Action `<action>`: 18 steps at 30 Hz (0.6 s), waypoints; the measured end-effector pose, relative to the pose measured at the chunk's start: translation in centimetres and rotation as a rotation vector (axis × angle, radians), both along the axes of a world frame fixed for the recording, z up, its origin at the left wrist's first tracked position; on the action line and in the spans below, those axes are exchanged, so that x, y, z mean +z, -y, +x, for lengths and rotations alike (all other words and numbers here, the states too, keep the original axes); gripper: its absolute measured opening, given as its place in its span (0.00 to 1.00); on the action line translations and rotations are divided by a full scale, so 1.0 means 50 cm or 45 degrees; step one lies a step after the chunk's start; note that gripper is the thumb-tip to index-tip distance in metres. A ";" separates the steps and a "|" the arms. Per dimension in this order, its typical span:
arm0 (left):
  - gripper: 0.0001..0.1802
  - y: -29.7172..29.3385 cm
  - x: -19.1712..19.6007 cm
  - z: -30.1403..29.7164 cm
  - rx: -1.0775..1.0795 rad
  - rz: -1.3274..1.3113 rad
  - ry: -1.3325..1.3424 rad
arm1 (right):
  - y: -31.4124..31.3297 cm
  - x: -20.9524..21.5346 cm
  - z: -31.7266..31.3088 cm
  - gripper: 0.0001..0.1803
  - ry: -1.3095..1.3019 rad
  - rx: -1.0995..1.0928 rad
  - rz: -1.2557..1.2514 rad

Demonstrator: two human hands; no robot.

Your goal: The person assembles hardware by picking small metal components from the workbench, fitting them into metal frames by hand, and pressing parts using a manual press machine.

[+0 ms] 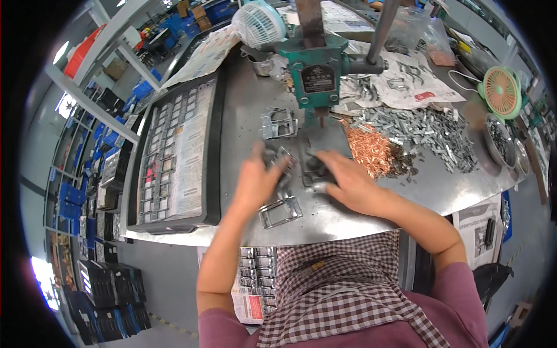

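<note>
My left hand (254, 181), smeared by motion, closes its fingers on a metal frame (283, 164) left of a dark metal fixture block (314, 169). My right hand (355, 184) is at the block's right side, fingers curled over it and thumb near its front edge. Whatever those fingertips hold is hidden. Above the block stands a green hand press (316, 72), its ram pointing down. One silver frame (281, 212) lies near the table's front edge. Behind the left hand sit more silver frames (279, 123).
Copper-coloured rivets (368, 149) and a heap of small grey metal parts (432, 132) lie to the right. A black tray (213, 168) with rows of frames stands at the left. Two fans (258, 24), bowls (499, 139) and paper-covered parts (415, 84) surround the work area.
</note>
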State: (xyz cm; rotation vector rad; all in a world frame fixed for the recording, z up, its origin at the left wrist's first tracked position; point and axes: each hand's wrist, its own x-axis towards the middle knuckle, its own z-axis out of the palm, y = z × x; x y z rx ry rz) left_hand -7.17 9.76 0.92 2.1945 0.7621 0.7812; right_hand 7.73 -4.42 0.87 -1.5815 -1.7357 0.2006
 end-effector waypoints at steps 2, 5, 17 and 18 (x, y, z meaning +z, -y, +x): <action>0.18 -0.074 0.022 -0.004 0.117 -0.021 -0.209 | 0.028 -0.015 0.023 0.20 0.096 0.017 0.009; 0.18 -0.142 -0.031 -0.013 -0.037 -0.044 -0.283 | 0.055 -0.059 0.035 0.18 -0.016 0.219 -0.015; 0.34 0.033 0.001 -0.120 -0.171 0.314 -1.110 | 0.057 -0.069 0.044 0.15 0.240 0.193 0.159; 0.32 0.052 -0.002 -0.148 -0.194 0.370 -0.990 | 0.053 -0.075 0.049 0.13 0.229 0.165 0.136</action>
